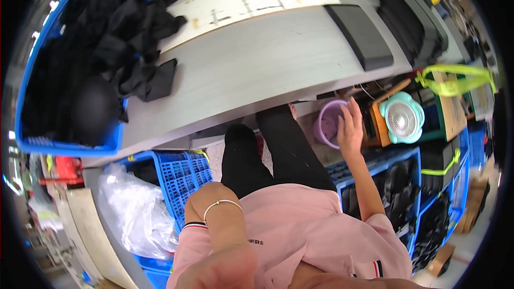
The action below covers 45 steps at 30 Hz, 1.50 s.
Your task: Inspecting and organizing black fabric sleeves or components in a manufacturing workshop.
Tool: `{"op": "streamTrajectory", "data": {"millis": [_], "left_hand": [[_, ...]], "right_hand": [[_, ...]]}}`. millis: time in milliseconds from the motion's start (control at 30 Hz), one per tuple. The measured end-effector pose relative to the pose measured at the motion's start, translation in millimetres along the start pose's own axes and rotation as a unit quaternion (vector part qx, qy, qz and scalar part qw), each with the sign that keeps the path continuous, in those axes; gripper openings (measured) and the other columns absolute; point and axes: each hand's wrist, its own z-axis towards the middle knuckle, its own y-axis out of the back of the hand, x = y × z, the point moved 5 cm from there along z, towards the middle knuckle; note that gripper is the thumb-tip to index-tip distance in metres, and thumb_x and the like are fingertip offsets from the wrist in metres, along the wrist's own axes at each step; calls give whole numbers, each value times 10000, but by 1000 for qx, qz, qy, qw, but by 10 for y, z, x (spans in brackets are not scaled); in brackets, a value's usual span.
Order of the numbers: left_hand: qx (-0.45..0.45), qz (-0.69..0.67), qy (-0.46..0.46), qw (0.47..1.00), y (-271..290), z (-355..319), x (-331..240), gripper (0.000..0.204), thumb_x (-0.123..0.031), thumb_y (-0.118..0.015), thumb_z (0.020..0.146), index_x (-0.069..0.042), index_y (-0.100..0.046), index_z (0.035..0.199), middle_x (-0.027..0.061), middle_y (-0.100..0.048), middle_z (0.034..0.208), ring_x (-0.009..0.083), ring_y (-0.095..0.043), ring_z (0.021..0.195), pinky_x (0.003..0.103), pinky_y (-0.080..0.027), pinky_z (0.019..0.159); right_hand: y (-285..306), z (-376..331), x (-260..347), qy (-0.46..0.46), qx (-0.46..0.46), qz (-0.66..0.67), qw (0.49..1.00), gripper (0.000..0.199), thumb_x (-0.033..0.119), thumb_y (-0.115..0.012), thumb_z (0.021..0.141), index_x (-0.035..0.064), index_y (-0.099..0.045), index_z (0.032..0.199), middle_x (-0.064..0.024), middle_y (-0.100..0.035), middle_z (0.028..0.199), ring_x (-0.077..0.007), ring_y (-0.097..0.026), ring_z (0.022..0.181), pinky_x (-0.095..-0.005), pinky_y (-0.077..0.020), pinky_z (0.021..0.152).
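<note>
My right hand (350,128) hangs beside the table's near edge with its fingers spread, next to a purple plastic bin (324,124). Nothing shows in it. My left arm is bent up close, a thin bracelet (222,202) round it. Only part of my left hand (227,268) appears at the lower edge; its fingers are hidden. On the grey table (257,56) lies a flat black padded block (360,36), near larger black pieces (412,24). At the left, a blue crate (24,101) is heaped with black fabric pieces (96,37), some spilling onto the table.
A white board with dark markings (246,0) lies at the table's far side. To the right stand a turquoise fan (401,118), a lime-green strap (458,81) and blue crates of black pieces (393,182). A clear plastic bag (136,214) rests on another blue crate (184,179) at left.
</note>
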Motion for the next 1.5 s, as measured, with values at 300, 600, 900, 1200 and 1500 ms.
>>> {"op": "streamTrajectory", "data": {"millis": [300, 600, 900, 1200, 1500], "left_hand": [[166, 420, 101, 886, 664, -340, 392, 202, -39, -625, 838, -108, -627, 1028, 65, -626, 1119, 270, -553, 991, 395, -453, 841], [191, 709, 243, 634, 2907, -1379, 1926, 515, -69, -776, 748, -100, -611, 1234, 107, -573, 1308, 335, -453, 1276, 450, -364, 1031], [157, 626, 354, 677, 2968, -1602, 1715, 92, -147, -667, 887, -68, -710, 905, 92, -695, 944, 307, -598, 944, 411, -428, 893], [263, 366, 425, 785, 929, -1712, 1224, 47, -58, -678, 876, -63, -691, 921, 66, -706, 972, 259, -615, 963, 376, -412, 943], [183, 232, 526, 797, 667, -1643, 1307, 44, -58, -666, 888, -56, -699, 917, 44, -718, 960, 216, -612, 969, 341, -388, 959]], "right_hand": [[-1105, 908, 879, 51, -60, 1, 997, 263, 85, -518, 961, 49, -603, 1207, -98, -593, 1323, -281, -512, 1276, -473, -304, 1126], [-1076, 825, 744, 80, 6, -9, 997, 320, 118, -471, 992, 32, -580, 1280, -112, -563, 1385, -290, -476, 1326, -466, -281, 1145], [-909, 830, 1039, 58, -37, 35, 997, 284, 42, -559, 935, 10, -606, 1214, -133, -632, 1247, -327, -573, 1199, -485, -383, 1074], [-658, 422, 1835, 232, -5, 118, 966, 244, 87, -605, 822, 29, -657, 1052, -116, -656, 1016, -283, -651, 881, -358, -546, 788], [87, 278, 1826, 337, -98, 0, 936, 251, 141, -647, 804, 0, -688, 1007, -137, -654, 1085, -273, -631, 1033, -430, -499, 908]]}}
